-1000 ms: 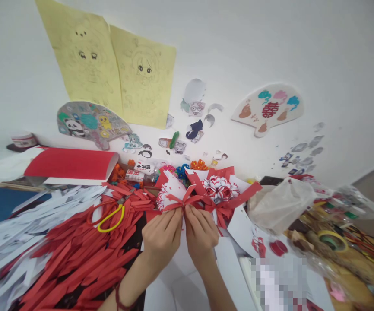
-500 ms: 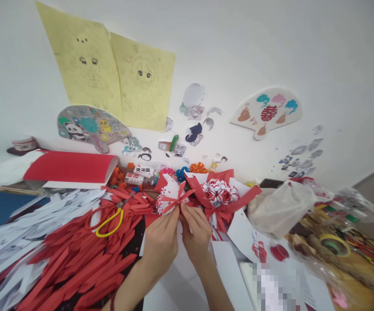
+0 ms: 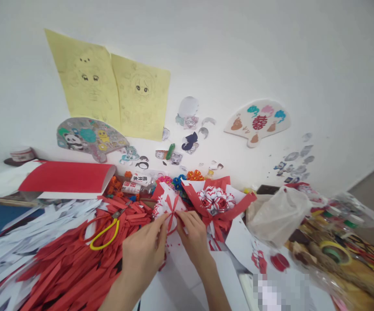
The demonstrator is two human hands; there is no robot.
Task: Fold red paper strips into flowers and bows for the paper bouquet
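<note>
A small paper bouquet [image 3: 167,194], wrapped in white and red paper with red-edged white petals at its left side, lies in front of me. At its middle sits a red ribbon bow [image 3: 173,203]. My left hand [image 3: 146,246] is closed, its fingertips pinching the ribbon from the left. From the right, my right hand [image 3: 194,233] pinches the same ribbon with bent fingers. The fingers hide part of the ribbon. Just right of the hands lies a larger bouquet [image 3: 216,201] of red-and-white paper flowers in red wrapping.
Left of my hands lie red folded strips [image 3: 77,268], white strips [image 3: 41,237] and yellow-and-red scissors [image 3: 107,235]. A red ribbon spool [image 3: 279,261] and a plastic bag [image 3: 279,218] lie to the right. White paper [image 3: 177,276] is under my forearms.
My fingertips have moved slightly apart, the left hand shifting left and lower. More of the red bow shows between them. The whole view has shifted a little.
</note>
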